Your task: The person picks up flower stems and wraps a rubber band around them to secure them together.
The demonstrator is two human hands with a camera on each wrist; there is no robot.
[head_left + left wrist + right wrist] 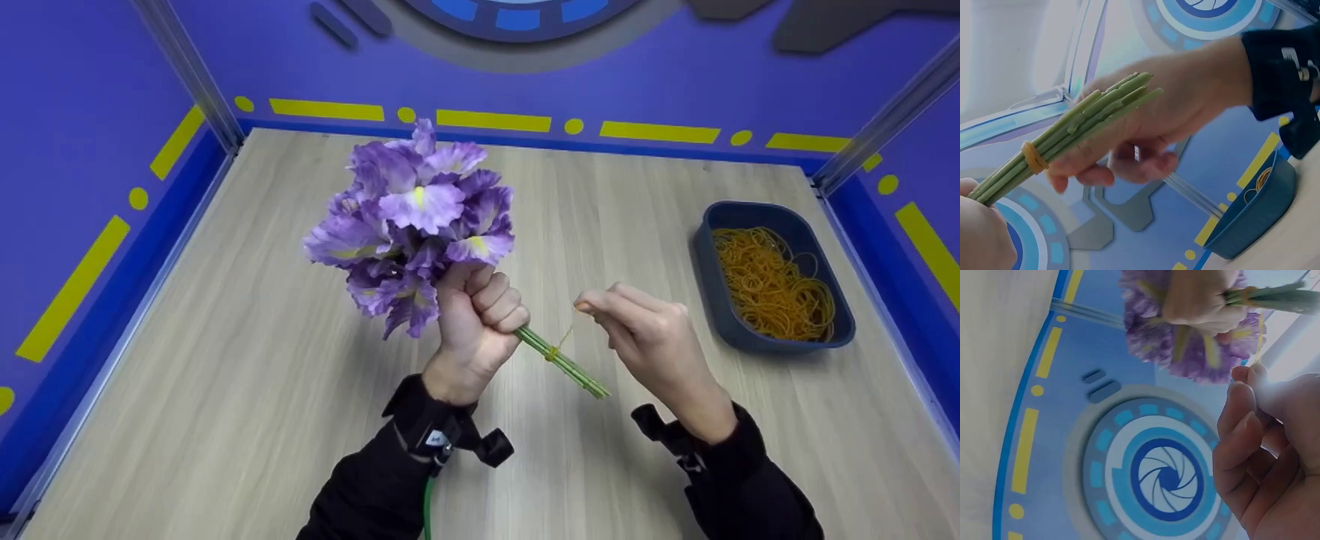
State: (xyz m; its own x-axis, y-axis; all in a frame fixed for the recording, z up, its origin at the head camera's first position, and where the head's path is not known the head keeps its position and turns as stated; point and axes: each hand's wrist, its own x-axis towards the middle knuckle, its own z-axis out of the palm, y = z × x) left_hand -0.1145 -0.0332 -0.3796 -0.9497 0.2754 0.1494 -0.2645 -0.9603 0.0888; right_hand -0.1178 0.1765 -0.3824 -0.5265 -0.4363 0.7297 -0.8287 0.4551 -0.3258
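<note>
My left hand (480,322) grips a bunch of purple artificial irises (420,210) by the stems, just below the blooms. The green stems (581,375) stick out past the little finger, slanting down to the right. A yellow rubber band (553,352) is wound round them; in the left wrist view the wound band (1034,157) sits tight on several stems. Right of the stems, my right hand (652,337) pinches a stretched loop of that band between thumb and forefinger. The right wrist view shows the taut strand (1260,337) running from the stems to the fingertips.
A dark blue-grey plastic bin (712,300) with many loose rubber bands (772,285) stands at the right of the wood-grain table (247,360). Blue panels (637,82) with yellow marks enclose the table at the back and sides.
</note>
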